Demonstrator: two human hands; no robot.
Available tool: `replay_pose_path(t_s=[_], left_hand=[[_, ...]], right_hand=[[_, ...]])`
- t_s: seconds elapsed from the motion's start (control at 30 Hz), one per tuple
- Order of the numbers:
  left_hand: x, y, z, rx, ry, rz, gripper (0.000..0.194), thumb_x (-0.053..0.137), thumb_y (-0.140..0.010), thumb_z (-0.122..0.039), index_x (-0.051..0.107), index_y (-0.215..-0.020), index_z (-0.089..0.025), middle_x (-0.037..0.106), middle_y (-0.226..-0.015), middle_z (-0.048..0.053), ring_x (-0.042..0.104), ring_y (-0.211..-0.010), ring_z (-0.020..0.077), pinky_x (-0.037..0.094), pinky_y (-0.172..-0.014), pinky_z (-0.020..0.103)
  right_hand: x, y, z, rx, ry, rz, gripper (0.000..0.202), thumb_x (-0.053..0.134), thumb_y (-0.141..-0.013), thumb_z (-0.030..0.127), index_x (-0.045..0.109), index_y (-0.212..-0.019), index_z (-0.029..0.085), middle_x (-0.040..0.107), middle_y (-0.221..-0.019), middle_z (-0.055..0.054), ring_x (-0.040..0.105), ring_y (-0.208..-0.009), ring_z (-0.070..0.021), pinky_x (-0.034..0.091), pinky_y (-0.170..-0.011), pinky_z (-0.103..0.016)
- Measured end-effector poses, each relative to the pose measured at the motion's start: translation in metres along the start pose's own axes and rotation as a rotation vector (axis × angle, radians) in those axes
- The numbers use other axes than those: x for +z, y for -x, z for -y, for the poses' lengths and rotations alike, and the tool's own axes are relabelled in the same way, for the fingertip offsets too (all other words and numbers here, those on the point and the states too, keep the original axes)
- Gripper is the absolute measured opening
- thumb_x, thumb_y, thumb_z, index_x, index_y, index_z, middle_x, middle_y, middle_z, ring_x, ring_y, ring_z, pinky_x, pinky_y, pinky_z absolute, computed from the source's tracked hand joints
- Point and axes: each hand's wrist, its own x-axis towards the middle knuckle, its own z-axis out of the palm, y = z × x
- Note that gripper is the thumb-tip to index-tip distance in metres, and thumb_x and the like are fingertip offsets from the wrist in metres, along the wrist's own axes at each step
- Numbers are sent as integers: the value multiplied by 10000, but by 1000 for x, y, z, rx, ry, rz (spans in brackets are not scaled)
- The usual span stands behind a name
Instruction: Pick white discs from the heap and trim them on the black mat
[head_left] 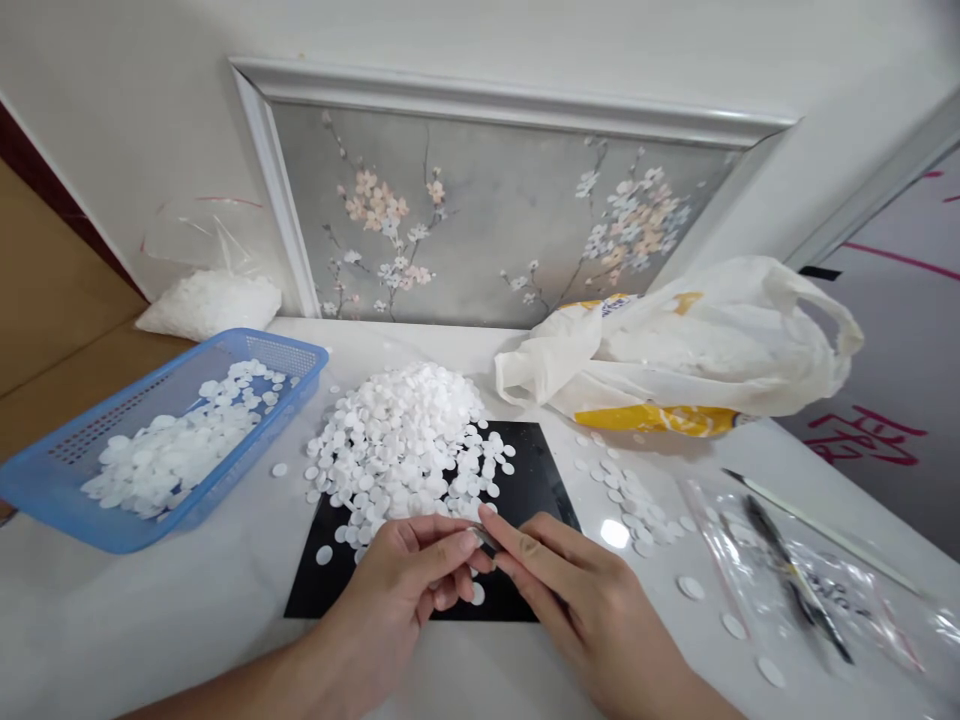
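My left hand (pixel 409 565) and my right hand (pixel 585 585) meet at the fingertips above the front of a black mat (pixel 525 470). A small, dark grey, blade-like piece (pixel 489 541) is pinched between my right thumb and fingers. At the tip of my left thumb a bit of white shows, apparently the edge of a small white disc mostly hidden by the fingers. Just behind my hands, a big heap of white plastic discs (pixel 409 425) covers much of the mat and spills off its left side.
To the left stands a blue basket (pixel 300 395) with white discs inside, and behind it a clear bag of white pieces (pixel 214 300). A white and yellow plastic bag (pixel 697 350) lies at the back right. Loose discs (pixel 630 500), clear bags and a black-handled craft knife (pixel 795 570) lie right.
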Motion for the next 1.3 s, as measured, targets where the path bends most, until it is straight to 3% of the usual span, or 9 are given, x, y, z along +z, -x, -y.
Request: replay_pose_path(t_s=[0.97, 1.3], left_hand=[[0, 2, -11, 79, -338, 18, 194, 670, -765, -328, 717, -763, -141, 671, -705, 46, 509, -558, 93, 325, -511, 207], [-3, 2, -13, 89, -401, 45, 221, 646, -784, -346, 709, -773, -135, 674, -729, 56, 518, -590, 105, 349, -526, 208]], right_hand=[[-2, 0, 0, 7, -46, 28, 361, 424, -959, 222, 569, -1290, 231, 613, -749, -39, 620, -629, -128, 530, -559, -207], [-2, 1, 0, -11, -1, 46, 353, 409, -968, 227, 588, -1270, 195, 592, -728, -45, 599, -613, -130, 500, -526, -208]])
